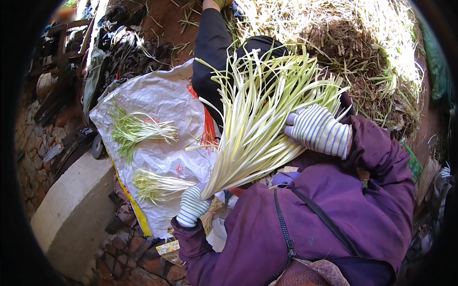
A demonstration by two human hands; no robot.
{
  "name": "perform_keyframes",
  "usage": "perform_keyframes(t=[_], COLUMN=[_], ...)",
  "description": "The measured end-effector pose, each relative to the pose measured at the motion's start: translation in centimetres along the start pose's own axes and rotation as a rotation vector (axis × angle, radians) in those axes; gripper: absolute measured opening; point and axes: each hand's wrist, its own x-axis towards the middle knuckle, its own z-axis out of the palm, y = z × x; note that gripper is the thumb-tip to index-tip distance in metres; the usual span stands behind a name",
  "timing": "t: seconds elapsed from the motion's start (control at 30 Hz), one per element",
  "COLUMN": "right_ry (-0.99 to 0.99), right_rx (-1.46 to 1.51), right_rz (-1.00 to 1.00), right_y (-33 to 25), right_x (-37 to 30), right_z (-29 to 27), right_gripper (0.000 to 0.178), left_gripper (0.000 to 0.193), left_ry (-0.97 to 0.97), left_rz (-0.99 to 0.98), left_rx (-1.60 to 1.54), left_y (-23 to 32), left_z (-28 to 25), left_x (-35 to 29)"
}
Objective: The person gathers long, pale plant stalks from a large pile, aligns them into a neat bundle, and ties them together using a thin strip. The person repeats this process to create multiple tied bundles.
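Observation:
A large, loose bunch of blanched chives (260, 119), pale yellow-green with long flat leaves, fans out over my lap. My left hand (193, 206), in a blue-and-white striped glove, is closed round the narrow lower end of the bunch. Wearing a matching glove, my right hand (318, 131) grips the leaves along the right side; its fingertips are partly hidden among them. To the left, on a white woven plastic sheet (186, 78), lie a smaller bunch with green tips (145, 131) and a yellowish small bunch (162, 186).
Red plastic strips (208, 128) lie beside my dark-trousered leg (210, 71). A concrete block (71, 209) stands left of the sheet, above broken bricks (129, 260). Dry straw (343, 57) is heaped at the far right. Dark rags (126, 52) lie at the far left.

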Motion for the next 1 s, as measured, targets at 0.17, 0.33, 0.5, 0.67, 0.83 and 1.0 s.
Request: perform_keyframes(t=[0.17,0.33,0.5,0.67,0.83,1.0], right_ry=[0.01,-0.095,0.033,0.187,0.184,0.088], right_rx=[0.02,0.037,-0.025,-0.102,0.055,-0.069], right_rz=[0.047,0.008,-0.094,-0.182,-0.02,-0.047], right_y=[-0.3,0.0,-0.1,-1.4,-2.2,-2.1], right_x=[0.2,0.6,-0.4,-1.3,-1.5,-1.7], right_z=[0.7,0.6,0.5,-1.1,-0.9,-0.3], right_gripper=[0.015,0.019,0.017,0.017,0.016,0.022], left_gripper=[0.034,0.031,0.03,0.031,0.032,0.028], left_ry=[0.011,0.037,0.005,0.015,0.011,0.014], left_rz=[0.009,0.006,-0.031,-0.048,-0.022,-0.029], left_rx=[0.011,-0.03,-0.08,-0.145,-0.158,-0.1], left_y=[0.1,-0.4,0.2,-0.6,-0.9,-0.5], left_z=[0.2,1.0,0.4,1.1,1.7,2.2], left_x=[0.1,0.0,0.4,0.3,0.5,0.5])
